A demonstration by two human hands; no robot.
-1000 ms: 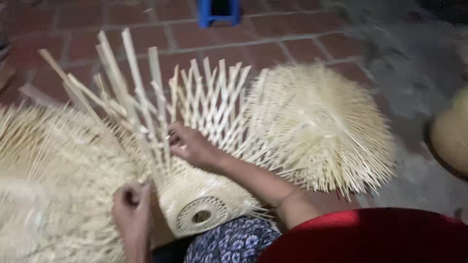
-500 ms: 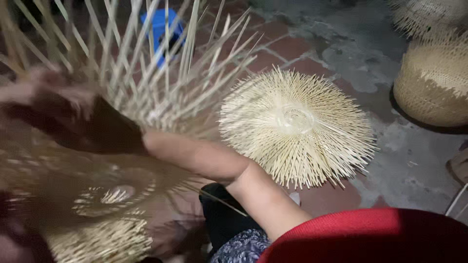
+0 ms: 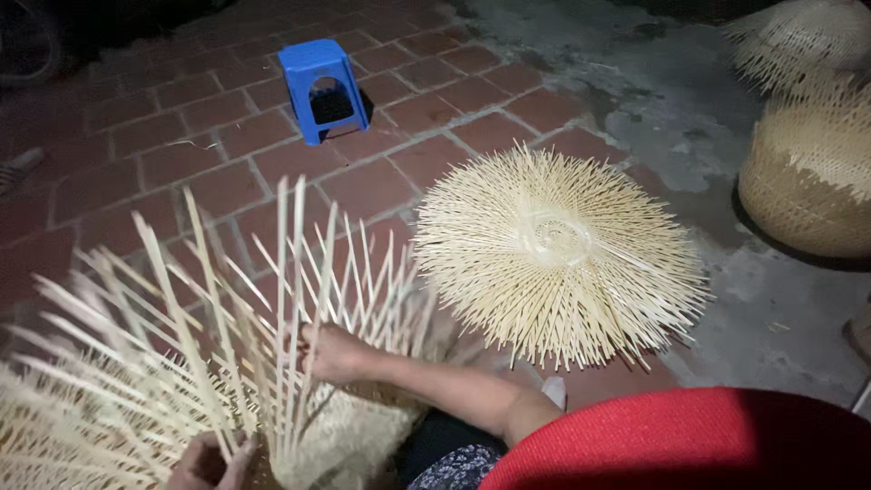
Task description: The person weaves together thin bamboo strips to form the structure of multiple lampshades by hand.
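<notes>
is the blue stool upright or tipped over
Upright: the blue plastic stool stands on its legs on the brick floor, seat on top.

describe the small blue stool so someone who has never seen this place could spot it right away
Start from the red brick floor at the far side of the scene, beyond the round bamboo fan piece lying flat. The stool stands there alone, upright, square-topped. It is the only blue plastic thing; everything near it is pale bamboo.

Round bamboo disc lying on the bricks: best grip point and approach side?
Grip the bamboo disc by its woven hub, coming from above. It lies flat with the hub facing up; the rim is only loose, thin splayed strips that would likely bend or slip.
</notes>
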